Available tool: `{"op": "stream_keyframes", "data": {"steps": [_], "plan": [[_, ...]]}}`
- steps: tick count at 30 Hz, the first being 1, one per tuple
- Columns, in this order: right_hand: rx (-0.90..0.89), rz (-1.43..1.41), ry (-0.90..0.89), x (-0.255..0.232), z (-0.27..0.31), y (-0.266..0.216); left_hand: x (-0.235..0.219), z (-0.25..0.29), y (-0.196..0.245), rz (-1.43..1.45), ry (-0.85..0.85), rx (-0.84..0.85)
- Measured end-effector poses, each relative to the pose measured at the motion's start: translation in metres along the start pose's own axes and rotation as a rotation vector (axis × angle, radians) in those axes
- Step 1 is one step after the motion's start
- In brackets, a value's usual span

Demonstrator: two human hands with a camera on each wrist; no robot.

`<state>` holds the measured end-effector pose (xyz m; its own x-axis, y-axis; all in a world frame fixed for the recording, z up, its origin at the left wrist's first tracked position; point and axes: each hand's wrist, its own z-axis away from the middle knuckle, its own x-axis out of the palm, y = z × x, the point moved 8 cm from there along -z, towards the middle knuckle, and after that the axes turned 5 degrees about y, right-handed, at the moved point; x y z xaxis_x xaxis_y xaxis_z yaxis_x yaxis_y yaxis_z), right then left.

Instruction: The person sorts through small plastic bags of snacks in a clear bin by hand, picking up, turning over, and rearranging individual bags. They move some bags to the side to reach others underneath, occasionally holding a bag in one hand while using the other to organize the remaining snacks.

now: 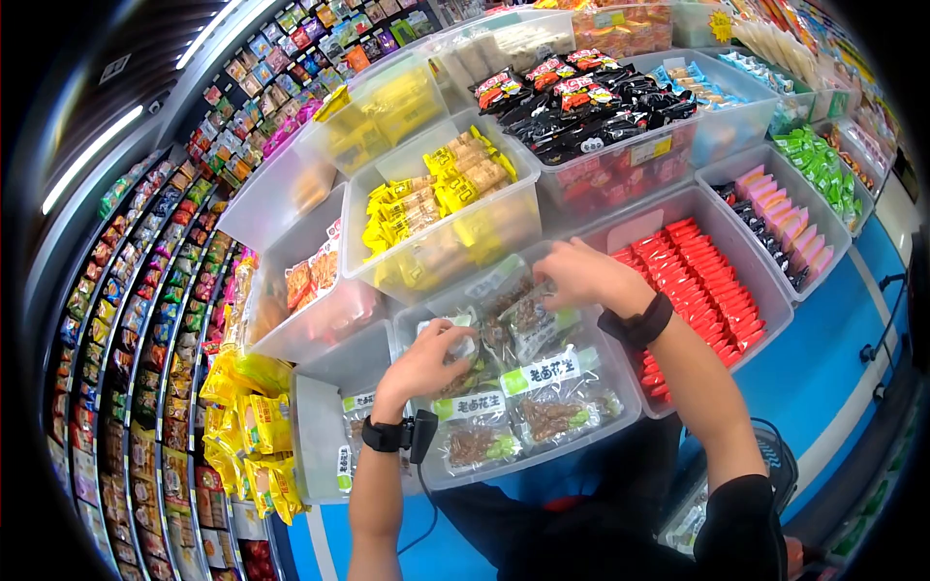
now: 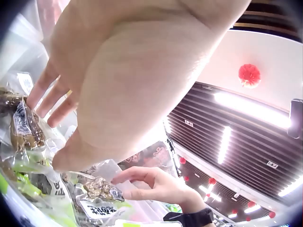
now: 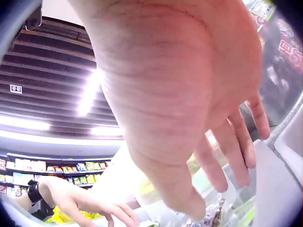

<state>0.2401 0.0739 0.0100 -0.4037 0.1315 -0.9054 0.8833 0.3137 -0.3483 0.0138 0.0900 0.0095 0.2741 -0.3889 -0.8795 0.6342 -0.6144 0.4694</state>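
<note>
Clear bags of brown snacks with white-and-green labels (image 1: 473, 405) lie in a clear plastic bin (image 1: 630, 387). Over the bin's left part, the left hand (image 1: 421, 366) rests its fingertips on a bag; in the left wrist view this hand (image 2: 118, 80) has its fingers and thumb spread apart over the bags (image 2: 28, 132). The right hand (image 1: 593, 279) reaches into the back right part, fingertips down at a bag (image 1: 547, 329). In the right wrist view its fingers (image 3: 227, 146) are loosely extended, the thumb beside a bag (image 3: 215, 213); whether that bag is touched, I cannot tell.
A bin of yellow packets (image 1: 436, 198) stands behind, with red packets (image 1: 693, 290) to the right and black packets (image 1: 591, 107) at the back. Yellow bags (image 1: 247, 426) hang at the left. A cable (image 1: 426, 504) runs from the left wrist camera. Shelves (image 1: 136, 358) line the left.
</note>
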Motion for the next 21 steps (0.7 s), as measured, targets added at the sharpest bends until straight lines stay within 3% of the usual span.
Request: {"op": "stream_keyframes", "data": {"steps": [3,5,7,8,10,12,16,18,21], "plan": [[-0.009,0.026,-0.092,0.003,0.008,-0.007,-0.006,-0.005,0.009,-0.017,0.051,0.033],[0.027,0.022,-0.134,0.020,0.006,0.006,-0.018,-0.012,0.033,-0.094,0.216,0.164],[-0.027,-0.005,-0.064,0.018,0.008,0.007,-0.023,-0.020,0.053,-0.104,0.208,0.181],[-0.025,-0.001,-0.062,0.015,0.006,0.008,-0.020,-0.024,0.060,-0.114,0.127,0.152],[-0.036,0.049,-0.181,0.021,0.003,0.005,-0.011,-0.034,0.063,-0.126,0.045,0.126],[-0.039,0.013,-0.151,0.012,0.005,0.002,-0.009,-0.048,0.063,-0.271,0.210,0.254],[-0.041,-0.037,-0.130,0.010,0.005,0.002,0.005,-0.072,0.047,-0.338,0.239,0.116],[-0.025,-0.039,-0.162,0.010,0.004,0.003,-0.004,-0.073,0.046,-0.260,0.461,0.076],[-0.012,-0.047,-0.194,0.012,0.004,0.002,0.000,-0.076,0.041,-0.190,0.515,0.075]]}}
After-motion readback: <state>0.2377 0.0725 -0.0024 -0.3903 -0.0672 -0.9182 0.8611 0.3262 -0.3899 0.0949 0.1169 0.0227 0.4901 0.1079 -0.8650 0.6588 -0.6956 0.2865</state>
